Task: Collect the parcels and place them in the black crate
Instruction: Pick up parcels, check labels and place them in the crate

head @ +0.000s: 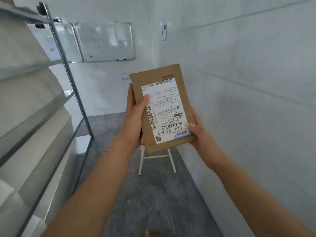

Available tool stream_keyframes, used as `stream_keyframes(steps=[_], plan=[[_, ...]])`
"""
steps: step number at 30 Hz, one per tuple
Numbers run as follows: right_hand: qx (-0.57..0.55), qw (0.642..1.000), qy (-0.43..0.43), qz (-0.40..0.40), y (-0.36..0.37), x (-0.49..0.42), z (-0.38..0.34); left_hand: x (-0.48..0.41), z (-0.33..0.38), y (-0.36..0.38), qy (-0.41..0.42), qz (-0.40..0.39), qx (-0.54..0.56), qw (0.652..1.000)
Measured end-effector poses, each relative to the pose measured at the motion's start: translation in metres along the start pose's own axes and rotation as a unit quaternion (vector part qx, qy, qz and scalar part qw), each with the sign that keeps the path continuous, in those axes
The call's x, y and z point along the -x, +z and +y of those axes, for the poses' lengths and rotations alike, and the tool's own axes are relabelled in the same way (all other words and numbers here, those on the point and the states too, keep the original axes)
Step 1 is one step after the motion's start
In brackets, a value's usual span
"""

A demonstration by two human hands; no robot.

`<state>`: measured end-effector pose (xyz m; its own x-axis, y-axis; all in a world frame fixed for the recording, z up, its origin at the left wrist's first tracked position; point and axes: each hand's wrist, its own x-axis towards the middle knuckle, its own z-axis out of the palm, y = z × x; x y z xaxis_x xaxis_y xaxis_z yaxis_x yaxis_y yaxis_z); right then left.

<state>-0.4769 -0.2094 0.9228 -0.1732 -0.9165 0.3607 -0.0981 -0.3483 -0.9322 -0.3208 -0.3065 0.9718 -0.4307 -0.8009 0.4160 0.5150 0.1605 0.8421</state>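
Note:
I hold a flat brown cardboard parcel (171,74) upright in front of me, its white shipping label facing me upside down. My left hand (135,113) grips its left edge, thumb lying across the label and fingers behind. My right hand (200,134) grips the lower right corner, thumb on the label's bottom edge. No black crate is in view.
A metal shelving rack (68,79) with large pale sacks (30,93) fills the left side. A white-legged stool (157,158) stands on the grey floor just beyond the parcel. A white wall runs along the right, and whiteboards (106,41) hang on the far wall.

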Motion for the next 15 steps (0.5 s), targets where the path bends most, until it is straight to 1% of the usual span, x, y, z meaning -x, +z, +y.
stream_keyframes(steps=[2, 4, 6, 7, 8, 9, 10, 11, 13, 14, 15], plan=[[-0.004, 1.000, -0.008, 0.011, 0.003, 0.001, -0.008, 0.006, 0.010, -0.004, -0.003, 0.028, -0.036, 0.999], [0.013, 1.000, -0.010, 0.010, 0.000, -0.001, -0.018, 0.011, 0.021, -0.013, 0.005, 0.074, -0.113, 0.991], [0.047, 0.999, -0.008, -0.009, -0.008, -0.004, -0.030, 0.015, 0.036, -0.025, 0.050, 0.126, -0.240, 0.961], [0.066, 0.998, -0.007, -0.018, -0.012, -0.006, -0.036, 0.018, 0.044, -0.031, 0.078, 0.138, -0.300, 0.941], [0.092, 0.995, -0.007, -0.025, -0.017, -0.009, -0.042, 0.021, 0.053, -0.036, 0.099, 0.131, -0.350, 0.922], [0.126, 0.991, -0.005, -0.041, -0.022, -0.012, -0.048, 0.023, 0.061, -0.039, 0.104, 0.105, -0.393, 0.908], [0.160, 0.984, 0.002, -0.072, -0.025, -0.016, -0.054, 0.026, 0.069, -0.040, 0.092, 0.062, -0.438, 0.892], [0.187, 0.976, 0.013, -0.113, -0.027, -0.019, -0.061, 0.029, 0.074, -0.040, 0.067, 0.008, -0.494, 0.867], [0.224, 0.955, 0.032, -0.194, -0.023, -0.023, -0.073, 0.034, 0.080, -0.033, 0.001, -0.096, -0.612, 0.785], [0.238, 0.944, 0.034, -0.224, -0.019, -0.023, -0.079, 0.036, 0.081, -0.029, -0.031, -0.136, -0.644, 0.752], [0.248, 0.936, 0.030, -0.247, -0.014, -0.024, -0.082, 0.038, 0.082, -0.025, -0.069, -0.167, -0.652, 0.736]])
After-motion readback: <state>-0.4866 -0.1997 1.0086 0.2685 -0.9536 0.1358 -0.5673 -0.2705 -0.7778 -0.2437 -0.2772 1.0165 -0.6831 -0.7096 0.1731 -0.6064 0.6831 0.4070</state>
